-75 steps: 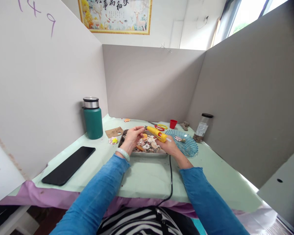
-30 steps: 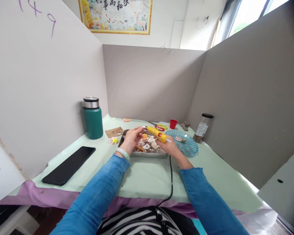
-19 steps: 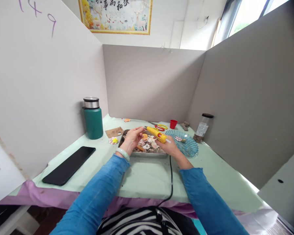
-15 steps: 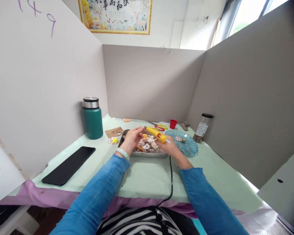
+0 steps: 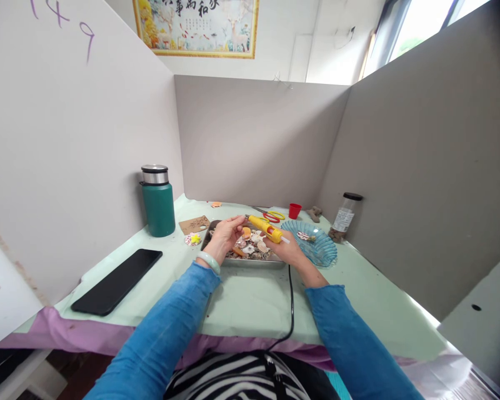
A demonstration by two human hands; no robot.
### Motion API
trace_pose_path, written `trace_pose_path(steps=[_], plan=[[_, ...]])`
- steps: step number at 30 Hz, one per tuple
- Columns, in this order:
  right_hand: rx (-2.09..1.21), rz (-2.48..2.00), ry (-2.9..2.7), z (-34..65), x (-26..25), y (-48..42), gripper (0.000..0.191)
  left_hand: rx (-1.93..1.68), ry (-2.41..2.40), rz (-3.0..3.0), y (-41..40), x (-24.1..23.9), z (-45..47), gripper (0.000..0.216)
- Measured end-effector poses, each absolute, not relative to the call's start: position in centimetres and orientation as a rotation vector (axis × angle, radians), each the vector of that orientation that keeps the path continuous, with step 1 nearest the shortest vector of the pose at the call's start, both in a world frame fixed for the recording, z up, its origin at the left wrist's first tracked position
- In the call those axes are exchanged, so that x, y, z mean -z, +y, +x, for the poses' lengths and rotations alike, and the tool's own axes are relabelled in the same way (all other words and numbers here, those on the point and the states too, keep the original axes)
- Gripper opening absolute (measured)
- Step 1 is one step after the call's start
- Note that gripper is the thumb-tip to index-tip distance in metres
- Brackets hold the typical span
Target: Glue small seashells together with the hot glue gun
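Observation:
My right hand point(image 5: 284, 248) is wrapped round a yellow hot glue gun point(image 5: 266, 228), its nozzle pointing left and a pale glue stick jutting from the back. Close to the nozzle, my left hand point(image 5: 227, 238) pinches with thumb and fingertips; whatever lies between them is too small to make out. Both hands hover over a metal tray point(image 5: 254, 264) full of seashells point(image 5: 254, 244), and they hide part of it. From the glue gun a black cord point(image 5: 292, 305) runs down over the table's front edge.
Left stand a green bottle point(image 5: 158, 208) and a black phone point(image 5: 116, 282). A brown card point(image 5: 194, 225) and a small shell piece with a yellow flower point(image 5: 193, 239) lie beside the tray. Behind and right are scissors point(image 5: 270, 215), a red cup point(image 5: 294, 211), a blue plate point(image 5: 327, 250) and a jar point(image 5: 345, 219).

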State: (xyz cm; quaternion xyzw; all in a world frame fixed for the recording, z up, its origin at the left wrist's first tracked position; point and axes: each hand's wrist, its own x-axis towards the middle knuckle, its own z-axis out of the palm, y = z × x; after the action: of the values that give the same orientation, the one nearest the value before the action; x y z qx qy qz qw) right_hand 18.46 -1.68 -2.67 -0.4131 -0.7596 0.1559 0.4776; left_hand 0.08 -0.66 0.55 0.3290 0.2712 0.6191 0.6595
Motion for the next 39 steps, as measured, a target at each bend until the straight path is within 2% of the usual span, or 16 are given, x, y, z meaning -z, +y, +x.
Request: trace_pose_path(steps=[16, 39], plan=[[-0.377, -1.025, -1.826, 18.46, 2.68, -1.61, 0.026, -1.405, 0.605, 0.759, -0.41, -0.33, 0.0, 0.009], [-0.384, -0.995, -1.884, 18.48, 2.39, -2.0, 0.021, -1.415, 0.59, 0.744, -0.15, -0.24, 0.06, 0.012]])
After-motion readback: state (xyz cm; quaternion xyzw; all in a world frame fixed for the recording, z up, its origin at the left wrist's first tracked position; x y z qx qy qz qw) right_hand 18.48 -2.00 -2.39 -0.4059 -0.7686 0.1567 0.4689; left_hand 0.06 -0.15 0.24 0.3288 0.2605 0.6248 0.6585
